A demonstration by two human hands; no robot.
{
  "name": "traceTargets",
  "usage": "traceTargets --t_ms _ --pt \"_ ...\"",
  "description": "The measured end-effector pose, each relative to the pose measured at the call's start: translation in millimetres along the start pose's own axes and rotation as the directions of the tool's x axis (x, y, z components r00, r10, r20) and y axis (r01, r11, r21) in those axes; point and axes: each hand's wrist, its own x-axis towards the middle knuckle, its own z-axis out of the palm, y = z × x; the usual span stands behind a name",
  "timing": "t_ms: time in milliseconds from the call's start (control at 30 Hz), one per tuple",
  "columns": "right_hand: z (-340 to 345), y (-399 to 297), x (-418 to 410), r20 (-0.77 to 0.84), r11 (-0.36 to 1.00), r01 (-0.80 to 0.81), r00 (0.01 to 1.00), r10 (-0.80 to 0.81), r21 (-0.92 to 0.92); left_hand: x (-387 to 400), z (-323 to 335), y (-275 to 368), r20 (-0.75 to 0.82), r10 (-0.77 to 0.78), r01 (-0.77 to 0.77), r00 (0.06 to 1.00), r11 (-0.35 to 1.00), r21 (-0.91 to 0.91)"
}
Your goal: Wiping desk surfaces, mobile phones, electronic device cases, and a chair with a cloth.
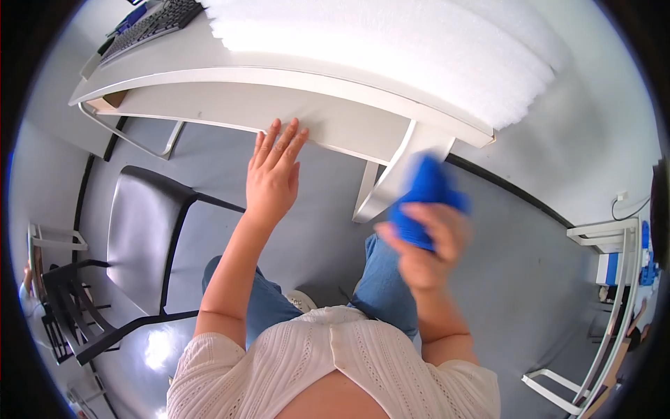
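Note:
My left hand (275, 170) reaches forward, palm down, its fingertips on the front edge of a pale shelf under the white desk (314, 78); it holds nothing and its fingers are slightly apart. In my right hand (432, 246) is a bunched blue cloth (429, 194), blurred, held in front of the desk's side panel (413, 162). Whether the cloth touches the panel, I cannot tell. White foam sheeting (377, 47) lies on the desk top and hangs over its right end.
A black keyboard (152, 26) lies at the desk's far left. To my left stands a dark chair (149, 235), with another black chair (78, 314) behind it. A white metal table frame (612, 314) is at the far right, with people beyond it.

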Motion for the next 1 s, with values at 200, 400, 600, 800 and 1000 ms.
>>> traceTargets --t_ms 200,400,600,800,1000 --pt "28.5 28.7 89.1 -0.320 0.864 -0.012 0.931 -0.174 -0.504 1.3 30.0 3.5 -0.072 0.001 -0.004 0.997 0.999 -0.032" --pt "96.4 -6.2 107.1 -0.358 0.884 0.007 0.913 -0.196 -0.467 -1.1 33.2 1.7 -0.131 -0.009 0.004 0.991 0.999 -0.038" --pt "131.8 -45.8 126.9 -0.242 0.887 -0.085 0.970 -0.030 -0.453 -2.6 47.0 -6.1 -0.252 0.001 -0.007 0.968 1.000 -0.024" --pt "205.5 -72.1 142.5 -0.196 0.919 -0.012 0.978 -0.072 -0.395 1.9 46.0 -9.3 -0.078 -0.154 0.091 0.985 0.848 -0.522" --pt "279.0 -102.6 184.1 -0.280 0.923 0.146 0.926 -0.254 -0.355 -0.7 64.8 -20.3 -0.305 0.069 -0.101 0.950 0.991 -0.090"
